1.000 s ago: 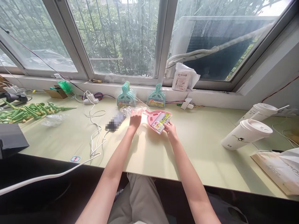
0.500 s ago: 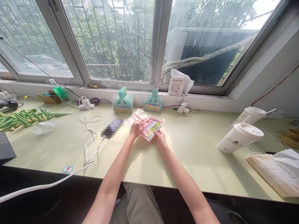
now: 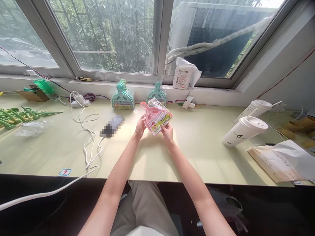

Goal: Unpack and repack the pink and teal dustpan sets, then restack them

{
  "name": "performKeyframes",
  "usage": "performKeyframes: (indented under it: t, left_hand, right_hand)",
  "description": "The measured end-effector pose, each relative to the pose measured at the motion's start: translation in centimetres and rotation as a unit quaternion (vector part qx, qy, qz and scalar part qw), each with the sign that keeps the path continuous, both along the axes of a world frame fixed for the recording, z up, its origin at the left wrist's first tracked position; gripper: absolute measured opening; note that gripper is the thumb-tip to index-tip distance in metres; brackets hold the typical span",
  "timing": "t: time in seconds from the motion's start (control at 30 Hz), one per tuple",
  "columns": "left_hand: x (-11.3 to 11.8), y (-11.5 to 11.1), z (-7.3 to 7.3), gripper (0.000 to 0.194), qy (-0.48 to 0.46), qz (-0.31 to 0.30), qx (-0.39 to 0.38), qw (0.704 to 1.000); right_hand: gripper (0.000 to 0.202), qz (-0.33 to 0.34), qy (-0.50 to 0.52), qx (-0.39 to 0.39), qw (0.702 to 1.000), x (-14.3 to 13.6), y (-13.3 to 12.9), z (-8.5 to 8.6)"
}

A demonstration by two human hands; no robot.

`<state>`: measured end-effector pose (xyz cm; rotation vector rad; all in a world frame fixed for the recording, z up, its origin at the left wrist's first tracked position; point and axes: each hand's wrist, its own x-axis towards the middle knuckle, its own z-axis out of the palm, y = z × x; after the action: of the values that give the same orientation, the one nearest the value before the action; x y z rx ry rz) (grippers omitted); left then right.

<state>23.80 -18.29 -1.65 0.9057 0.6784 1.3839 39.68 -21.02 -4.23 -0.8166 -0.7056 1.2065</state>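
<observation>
Between my two hands is a pink mini dustpan and brush set (image 3: 157, 117), tilted with its handle to the upper left and clear plastic wrap bunched behind it. My left hand (image 3: 141, 126) grips its left edge, the fingers partly hidden behind it. With thumb in front, my right hand (image 3: 166, 131) pinches the lower right edge by the yellow-green label. Farther back, against the wall, stand a row of teal dustpan sets (image 3: 123, 95) and one separate teal dustpan set (image 3: 157, 93).
A pixelated dark object (image 3: 112, 126) with a white cable (image 3: 92, 144) lies left of my arms. Two white cups (image 3: 244, 131) and a tissue pack (image 3: 273, 162) stand on the right. Green items (image 3: 14, 116) and a crumpled clear bag (image 3: 33, 127) sit at the left.
The pink set has risen and turned more upright, its handle now in full view. My left hand has shifted from over its handle side to its left edge. The camera view has moved too.
</observation>
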Motion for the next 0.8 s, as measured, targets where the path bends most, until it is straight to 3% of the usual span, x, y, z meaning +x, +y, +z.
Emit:
performKeyframes:
  t: [0.23,0.37,0.57,0.8]
  left_hand:
    - [1.4,-1.1,0.1,0.070,0.020,-0.006,0.030,0.999]
    - [2.3,-1.8,-0.1,0.068,0.024,-0.042,0.034,0.998]
    - [3.9,-2.6,0.0,0.063,0.038,-0.046,0.026,0.998]
    - [2.8,-1.9,-0.3,0.055,0.086,0.002,-0.040,0.995]
  right_hand:
    - [0.040,-0.007,0.010,-0.005,1.000,-0.2,-0.2,0.4]
    - [0.038,0.010,0.016,-0.011,1.000,-0.1,-0.2,0.6]
    - [0.035,-0.059,0.030,-0.014,0.998,-0.1,-0.4,0.9]
    - [0.028,0.024,0.035,-0.056,0.998,0.7,0.0,1.6]
